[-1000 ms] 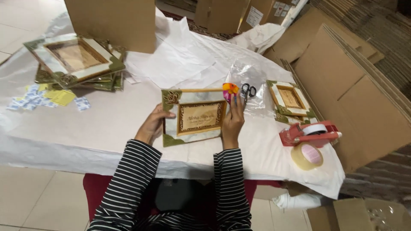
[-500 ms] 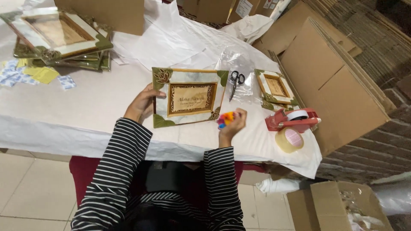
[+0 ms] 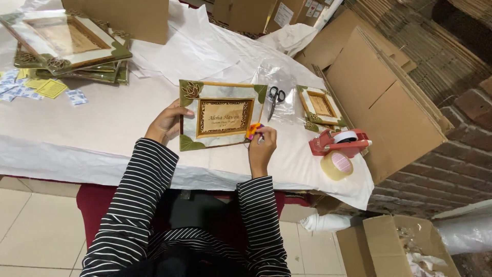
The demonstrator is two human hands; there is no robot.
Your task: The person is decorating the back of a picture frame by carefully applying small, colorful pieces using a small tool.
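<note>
Covering most of the view, the paper-draped table [image 3: 102, 128] bears everything, and the decorated frame [image 3: 221, 115] lies flat near its front edge, straight ahead of the person. The frame is rectangular, pale with green leaf corners and a brown inner plaque.

The left hand [image 3: 166, 122] rests at the frame's left edge, thumb curled over the rim and fingers behind it, pinning the frame against the paper. The right hand [image 3: 262, 146] sits at the frame's lower right corner, fingers pressed together on a small orange and purple object [image 3: 253, 130]; what it is cannot be told at this size. That object touches or overlaps the frame's right edge, so the frame lies to the left of the right-hand pinch and to the right of the left-hand hold, bridged between the two.

Doing this well, in my judgement, calls for keeping the left hand firm so the frame does not slide on the slick paper, and moving the right hand in short, light passes along the edge, so that the carved corners are not caught.

Beyond the right hand lie black-handled scissors [image 3: 275, 97] on a clear plastic bag, a smaller frame [image 3: 320, 106] just beside them, then a red tape dispenser [image 3: 339, 142] with a loose tape roll [image 3: 335, 165] near it. A stack of larger frames [image 3: 66, 46] sits at the far left.
</note>
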